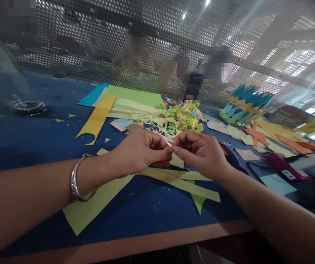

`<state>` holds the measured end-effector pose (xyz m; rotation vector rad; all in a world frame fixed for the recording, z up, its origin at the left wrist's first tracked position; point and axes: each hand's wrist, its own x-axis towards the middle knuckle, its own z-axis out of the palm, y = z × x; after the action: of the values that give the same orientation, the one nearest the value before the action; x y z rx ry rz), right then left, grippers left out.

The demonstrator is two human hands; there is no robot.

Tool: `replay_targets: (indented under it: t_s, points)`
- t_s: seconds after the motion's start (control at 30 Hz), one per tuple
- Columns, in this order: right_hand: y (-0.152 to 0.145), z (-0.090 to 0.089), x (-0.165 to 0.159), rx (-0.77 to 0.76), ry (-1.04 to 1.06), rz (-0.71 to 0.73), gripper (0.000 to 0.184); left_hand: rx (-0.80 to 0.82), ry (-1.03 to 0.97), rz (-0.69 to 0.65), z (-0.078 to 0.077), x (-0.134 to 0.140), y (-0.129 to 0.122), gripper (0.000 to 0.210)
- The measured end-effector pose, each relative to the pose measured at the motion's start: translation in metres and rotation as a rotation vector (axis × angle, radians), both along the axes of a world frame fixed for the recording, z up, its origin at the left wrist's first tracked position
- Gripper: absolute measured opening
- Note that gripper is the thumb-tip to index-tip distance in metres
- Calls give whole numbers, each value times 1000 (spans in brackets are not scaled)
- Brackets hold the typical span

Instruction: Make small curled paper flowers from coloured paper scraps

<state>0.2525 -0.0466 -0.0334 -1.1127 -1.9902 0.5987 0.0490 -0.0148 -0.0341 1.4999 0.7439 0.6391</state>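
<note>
My left hand (pixel 146 148), with a silver bangle (pixel 75 179) at its wrist, is closed in a pinch. Its fingertips meet those of my right hand (pixel 201 150), which pinches as well. Whatever lies between them is too small and covered to make out. Just beyond the hands is a heap of small cut paper pieces (pixel 185 115), mostly green and yellow. Beneath them, pale yellow-green paper strips (pixel 198 189) cross on the blue table, beside a larger pale green sheet (pixel 91 211) partly hidden by my left forearm.
At left stand a clear glass vessel (pixel 14 80) and a yellow strip with a round cutout (pixel 99 117). Green (pixel 138 96) and blue sheets lie behind. On the right are a folded paper crown (pixel 244 104), orange scraps (pixel 256 135) and a purple device (pixel 286 167). A perforated screen (pixel 91 47) borders the back.
</note>
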Motion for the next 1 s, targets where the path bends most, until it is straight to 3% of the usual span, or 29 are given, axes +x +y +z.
replay_targets:
  t_s: [0.2, 0.6, 0.7, 0.87, 1.0]
  points:
    - [-1, 4, -1, -83, 47, 10, 9, 41, 20, -104, 0, -2, 2, 19]
    - [1, 3, 3, -232, 129, 24, 13, 139, 111, -172, 6, -3, 7, 18]
    - [2, 5, 3, -236, 142, 11, 14, 338, 192, -150, 8, -5, 9, 16]
    - [10, 4, 9, -98, 154, -134, 16, 788, 442, 109, 4, -4, 17, 21]
    - [17, -2, 15, 36, 34, -191, 18, 1026, 588, 89, -4, 3, 27, 22]
